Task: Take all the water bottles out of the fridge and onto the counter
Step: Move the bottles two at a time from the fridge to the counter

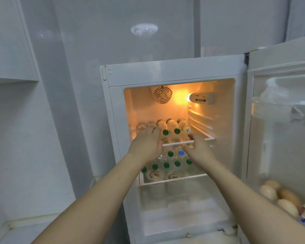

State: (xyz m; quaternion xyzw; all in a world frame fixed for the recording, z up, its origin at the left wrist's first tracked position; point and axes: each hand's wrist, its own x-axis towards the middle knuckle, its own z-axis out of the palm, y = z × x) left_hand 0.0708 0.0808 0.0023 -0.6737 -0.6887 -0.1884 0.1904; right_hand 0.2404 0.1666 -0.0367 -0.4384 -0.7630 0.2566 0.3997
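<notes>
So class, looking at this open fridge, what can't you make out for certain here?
- Head view: the left hand covers the bottles on the upper shelf's left side, so no full count.
- Whether either hand holds a bottle: the right hand's fingers point away.
- Items in the door: blurred, cut off by the right edge.

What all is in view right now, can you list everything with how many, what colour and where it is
fridge: one, white, centre, interior lit
fridge door: one, white, swung open at right
water bottles: about five, clear, some green-capped, lying on upper shelf
water bottles: several, clear, mostly green caps, on lower shelf
blue-capped bottle: one, lower shelf
eggs: about four, pale brown, door rack, lower right
fan vent: one, white, back wall
left hand: one, reaching at upper-shelf bottles, grip unclear
right hand: one, at shelf edge, nothing plainly held
</notes>
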